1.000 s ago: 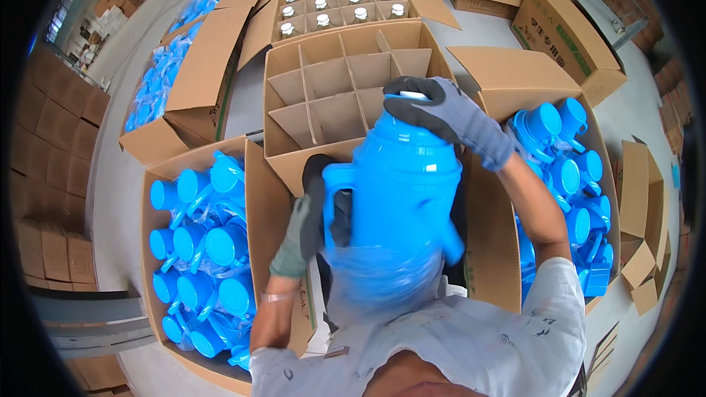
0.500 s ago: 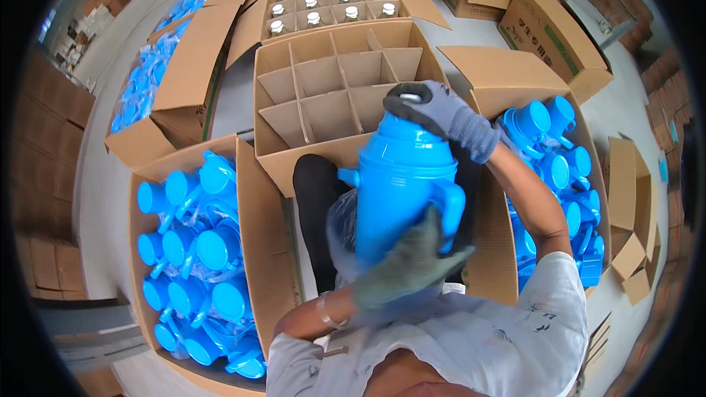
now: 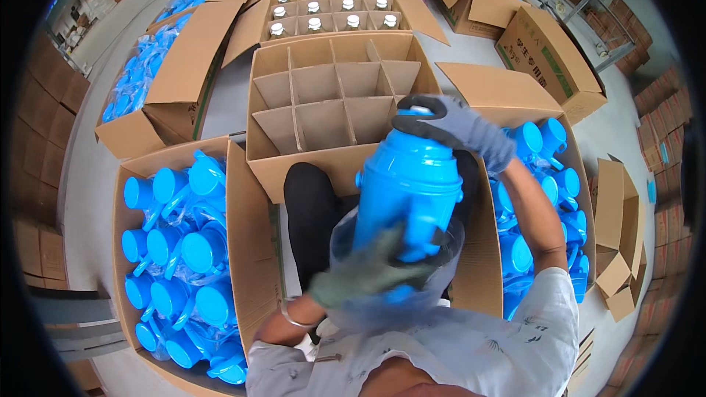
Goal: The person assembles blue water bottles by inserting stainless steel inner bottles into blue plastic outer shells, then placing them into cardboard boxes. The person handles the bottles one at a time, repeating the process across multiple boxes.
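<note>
A large open carton (image 3: 254,239) on the left holds rows of blue handled vessels (image 3: 206,251) with clear plastic among them; another open carton (image 3: 474,265) on the right holds more. Between them, on the far side, stands a carton with cardboard dividers (image 3: 316,167), its visible compartments bare. Nearer, over the person's dark-clad legs (image 3: 312,209), is a blue jug (image 3: 412,165), leaning slightly right at its top. The gloved left hand (image 3: 368,270) lies blurred across its lower part; whether those fingers grip cannot be told. The gloved right hand (image 3: 445,123) has its fingers curled tightly round the jug's top. Clear plastic (image 3: 450,244) surrounds the base.
</note>
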{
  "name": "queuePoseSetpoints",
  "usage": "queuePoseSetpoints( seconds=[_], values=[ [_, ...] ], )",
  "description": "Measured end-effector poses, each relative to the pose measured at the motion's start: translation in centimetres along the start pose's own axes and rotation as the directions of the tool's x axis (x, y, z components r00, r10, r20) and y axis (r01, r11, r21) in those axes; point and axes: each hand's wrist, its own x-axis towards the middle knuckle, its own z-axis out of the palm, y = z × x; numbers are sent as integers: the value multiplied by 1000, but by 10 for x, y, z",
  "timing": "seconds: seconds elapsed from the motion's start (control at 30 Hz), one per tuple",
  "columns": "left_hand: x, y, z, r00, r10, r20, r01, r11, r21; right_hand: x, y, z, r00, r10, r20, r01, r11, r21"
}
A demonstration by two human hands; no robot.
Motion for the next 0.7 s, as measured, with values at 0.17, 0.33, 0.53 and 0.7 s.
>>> queuePoseSetpoints(
  seconds=[0.17,0.33,0.53,0.7],
  values=[
    [2,13,-56,984,-178,-20,154,899,-409,10,-35,-39,940,338,44,-262,632,730],
    [14,-1,7,973,232,-5,-232,972,32,14,-15,8,844,501,191,-535,760,369],
    [8,-13,-54,979,-150,135,201,802,-563,5,-37,-29,946,322,23,-259,716,648],
    [25,-10,45,982,173,-79,-95,804,588,17,-6,27,869,490,71,-493,843,216]
  ],
)
